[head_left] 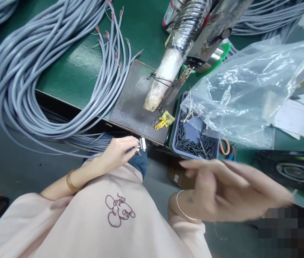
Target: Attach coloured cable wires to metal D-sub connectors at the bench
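My left hand (121,152) is closed on a small metal-shelled connector (143,143) with thin coloured wires at its back, just off the table edge. Grey cable (87,141) runs behind that hand. My right hand (221,190) is raised in front of the blue parts tray (195,129), blurred by motion. Its thumb and forefinger are drawn together, and a thin strand hangs below the palm; what the fingers hold cannot be made out. Short black sleeves (186,143) fill much of the tray. A soldering iron (177,86) slants down over the dark board (132,93).
Coiled grey cables (33,64) with stripped ends cover the table's left. A yellow clip-like piece (164,120) lies near the iron's tip. Clear plastic bag (248,89) overhangs the tray. Orange-handled pliers (225,147) and a dark fan-like device (294,170) are at right.
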### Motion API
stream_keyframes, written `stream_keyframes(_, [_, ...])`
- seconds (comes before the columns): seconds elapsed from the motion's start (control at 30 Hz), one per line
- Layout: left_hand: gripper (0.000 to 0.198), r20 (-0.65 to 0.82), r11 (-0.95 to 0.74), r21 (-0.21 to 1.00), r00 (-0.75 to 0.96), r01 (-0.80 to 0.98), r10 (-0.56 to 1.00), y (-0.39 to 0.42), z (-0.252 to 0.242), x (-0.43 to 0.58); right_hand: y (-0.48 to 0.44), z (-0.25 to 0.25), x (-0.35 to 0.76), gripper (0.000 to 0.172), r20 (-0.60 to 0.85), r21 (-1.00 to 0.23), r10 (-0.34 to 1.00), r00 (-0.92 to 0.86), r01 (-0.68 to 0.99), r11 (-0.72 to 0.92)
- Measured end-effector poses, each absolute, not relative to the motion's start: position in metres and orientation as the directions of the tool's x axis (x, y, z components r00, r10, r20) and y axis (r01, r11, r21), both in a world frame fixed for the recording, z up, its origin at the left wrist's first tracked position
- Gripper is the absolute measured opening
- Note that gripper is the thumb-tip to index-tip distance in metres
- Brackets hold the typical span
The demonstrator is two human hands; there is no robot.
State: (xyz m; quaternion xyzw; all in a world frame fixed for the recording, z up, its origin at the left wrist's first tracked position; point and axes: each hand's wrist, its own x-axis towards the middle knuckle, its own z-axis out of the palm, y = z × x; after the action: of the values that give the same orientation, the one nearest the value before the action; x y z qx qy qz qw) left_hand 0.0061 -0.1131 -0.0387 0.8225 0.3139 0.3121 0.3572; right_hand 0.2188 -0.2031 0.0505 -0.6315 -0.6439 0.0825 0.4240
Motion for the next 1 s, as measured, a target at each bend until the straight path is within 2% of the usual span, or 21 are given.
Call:
stream_keyframes(0.07, [0.021, 0.280, -0.553, 0.776, 0.619, 0.305, 0.734, -0.115, -0.044, -0.003, -0.193, 0.057, 0.216, 0.021, 0.391, -0.590, 0.917, 0.072, 0.784, 0.190])
stream_keyframes(0.17, [0.022, 0.251, -0.583, 0.737, 0.663, 0.342, 0.706, -0.117, -0.051, -0.017, -0.182, 0.057, 0.222, 0.003, 0.311, -0.447, 0.947, -0.078, 0.868, 0.218])
stream_keyframes(0.2, [0.022, 0.221, -0.594, 0.713, 0.684, 0.373, 0.695, -0.119, -0.052, -0.022, -0.181, 0.054, 0.227, 0.009, 0.311, -0.393, 0.947, -0.084, 0.895, 0.209])
stream_keyframes(0.33, [0.025, 0.043, -0.619, 0.600, 0.752, 0.507, 0.658, -0.124, -0.050, -0.038, -0.176, 0.040, 0.251, 0.026, 0.368, -0.124, 0.930, -0.008, 0.991, 0.057])
stream_keyframes(0.4, [0.027, 0.056, -0.634, 0.589, 0.758, 0.501, 0.650, -0.125, -0.044, -0.042, -0.170, 0.031, 0.265, 0.026, 0.378, -0.004, 0.923, 0.068, 0.997, -0.072])
stream_keyframes(0.47, [0.026, 0.160, -0.658, 0.607, 0.743, 0.445, 0.650, -0.121, -0.035, -0.045, -0.160, 0.023, 0.279, 0.023, 0.357, 0.061, 0.925, 0.132, 0.985, -0.164])
stream_keyframes(0.57, [0.023, 0.390, -0.707, 0.564, 0.617, 0.428, 0.684, -0.101, -0.018, -0.047, -0.140, 0.011, 0.296, 0.016, 0.342, -0.036, 0.928, 0.150, 0.988, -0.147])
stream_keyframes(0.63, [0.020, 0.507, -0.659, 0.492, 0.428, 0.569, 0.748, -0.078, -0.007, -0.046, -0.126, 0.005, 0.303, 0.016, 0.354, -0.154, 0.929, 0.104, 0.987, -0.052])
stream_keyframes(0.7, [0.018, 0.481, -0.516, 0.463, 0.285, 0.721, 0.829, -0.050, -0.001, -0.043, -0.115, -0.001, 0.308, 0.017, 0.355, -0.235, 0.934, 0.034, 0.971, 0.054])
stream_keyframes(0.77, [0.013, 0.411, -0.424, 0.451, 0.239, 0.786, 0.880, -0.025, -0.001, -0.038, -0.107, -0.004, 0.312, 0.017, 0.340, -0.264, 0.941, -0.002, 0.959, 0.097])
stream_keyframes(0.87, [0.013, 0.305, -0.389, 0.467, 0.268, 0.794, 0.914, -0.004, -0.008, -0.031, -0.101, -0.005, 0.316, 0.018, 0.308, -0.250, 0.951, -0.003, 0.965, 0.084])
stream_keyframes(1.0, [0.017, 0.287, -0.414, 0.473, 0.308, 0.778, 0.907, -0.017, -0.014, -0.034, -0.103, -0.003, 0.323, 0.017, 0.305, -0.228, 0.952, 0.038, 0.973, 0.034])
